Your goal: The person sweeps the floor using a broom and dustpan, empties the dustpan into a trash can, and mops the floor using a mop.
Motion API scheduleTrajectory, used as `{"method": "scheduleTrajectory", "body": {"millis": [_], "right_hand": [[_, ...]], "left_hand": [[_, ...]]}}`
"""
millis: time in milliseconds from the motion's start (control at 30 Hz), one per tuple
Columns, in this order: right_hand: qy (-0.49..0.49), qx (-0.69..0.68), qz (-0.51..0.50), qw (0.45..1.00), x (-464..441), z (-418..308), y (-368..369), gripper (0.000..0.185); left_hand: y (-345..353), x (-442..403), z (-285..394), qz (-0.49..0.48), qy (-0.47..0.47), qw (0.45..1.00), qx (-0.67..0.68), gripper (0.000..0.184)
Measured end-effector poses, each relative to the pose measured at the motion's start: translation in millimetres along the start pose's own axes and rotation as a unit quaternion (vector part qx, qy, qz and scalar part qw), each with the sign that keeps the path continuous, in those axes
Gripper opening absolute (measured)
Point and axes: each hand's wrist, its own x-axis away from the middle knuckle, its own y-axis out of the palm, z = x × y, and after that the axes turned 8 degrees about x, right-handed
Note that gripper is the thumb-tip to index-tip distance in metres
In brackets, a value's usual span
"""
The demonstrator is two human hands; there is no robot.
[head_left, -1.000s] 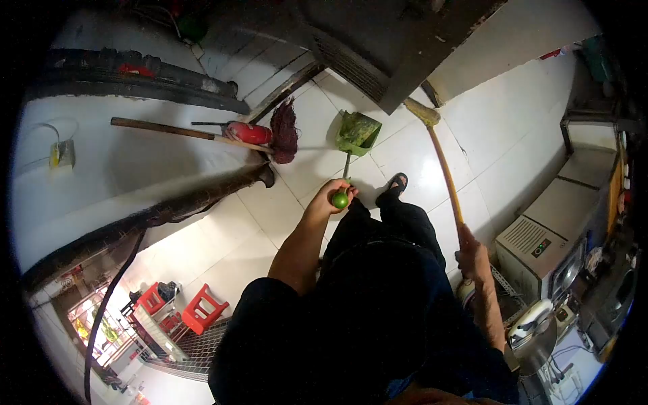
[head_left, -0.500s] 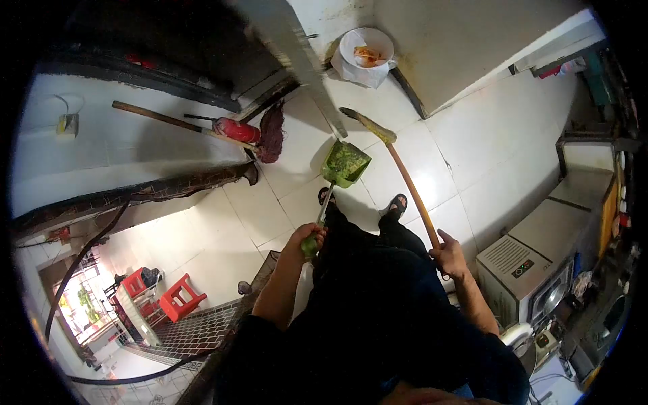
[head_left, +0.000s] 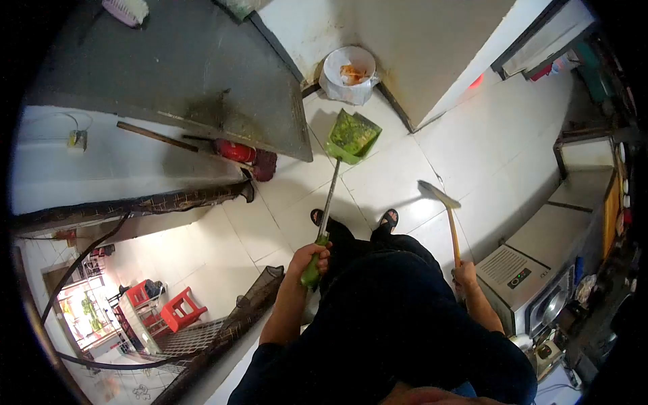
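Note:
My left hand (head_left: 307, 262) is wrapped round the green grip of a long-handled dustpan (head_left: 364, 144). Its metal shaft slants away from me, and the scuffed, stained green pan is out beyond my feet. My right hand (head_left: 464, 275) grips the wooden handle of a broom (head_left: 453, 229). The broom's head is out to the right, apart from the pan; I cannot tell whether it touches the floor. Beyond the pan, against the wall, stands a white bin (head_left: 329, 73) lined with a bag, with orange-brown waste inside.
A grey door (head_left: 270, 101) stands at the upper left, partly covering a mop (head_left: 264, 165) and a red cylinder (head_left: 234, 150). White tiles (head_left: 398, 169) lie around my feet. At right is a metal appliance (head_left: 509, 266); a red stool (head_left: 182, 309) is at lower left.
The door has swung left, from edge-on to showing its broad face. The dustpan has moved forward, nearer the bin. The broom has swung right, away from the dustpan.

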Motion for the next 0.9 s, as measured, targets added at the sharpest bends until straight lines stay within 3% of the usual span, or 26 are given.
{"method": "scheduleTrajectory", "body": {"millis": [33, 100, 167, 333, 400, 433, 500, 533, 600, 633, 700, 833, 900], "right_hand": [[-0.003, -0.005, 0.005, 1.000, 1, -1, -5, 0.020], [0.089, -0.127, -0.027, 0.988, 24, -16, -23, 0.012], [0.079, -0.125, -0.012, 0.989, 31, -18, -28, 0.011], [0.057, -0.183, -0.009, 0.981, 29, 5, -12, 0.009], [0.042, -0.189, 0.011, 0.981, 32, 4, -11, 0.007], [0.042, -0.192, 0.012, 0.980, 30, 7, -9, 0.007], [0.088, -0.209, -0.008, 0.974, 27, 15, -4, 0.007], [0.090, -0.213, -0.007, 0.973, 31, 12, -5, 0.007], [0.104, -0.235, -0.006, 0.966, 42, 11, -9, 0.009], [0.107, -0.236, -0.005, 0.966, 45, 14, -7, 0.009], [0.092, -0.209, 0.008, 0.974, 45, 24, 1, 0.009], [0.091, -0.152, 0.025, 0.984, 37, 43, 22, 0.014], [0.026, -0.149, 0.023, 0.988, 30, 54, 28, 0.021]], "left_hand": [[17, 11, 2, -0.003, 0.027, 1.000, -0.007, 0.039], [59, 30, 15, 0.001, 0.053, 0.995, -0.083, 0.039], [86, 37, 27, 0.045, 0.130, 0.984, -0.112, 0.028], [138, -2, 73, -0.010, 0.208, 0.961, -0.184, 0.025], [158, -34, 88, 0.086, 0.231, 0.942, -0.226, 0.024], [157, -51, 94, 0.084, 0.232, 0.942, -0.229, 0.024], [146, -92, 107, 0.119, 0.249, 0.889, -0.366, 0.025], [146, -105, 110, 0.117, 0.248, 0.888, -0.370, 0.025], [141, -131, 113, 0.227, 0.251, 0.792, -0.507, 0.029], [127, -148, 114, 0.224, 0.249, 0.793, -0.509, 0.029], [109, -172, 112, 0.293, 0.290, 0.631, -0.657, 0.032], [107, -171, 98, 0.305, 0.277, 0.591, -0.694, 0.032], [103, -170, 95, 0.317, 0.276, 0.566, -0.709, 0.029]]}}
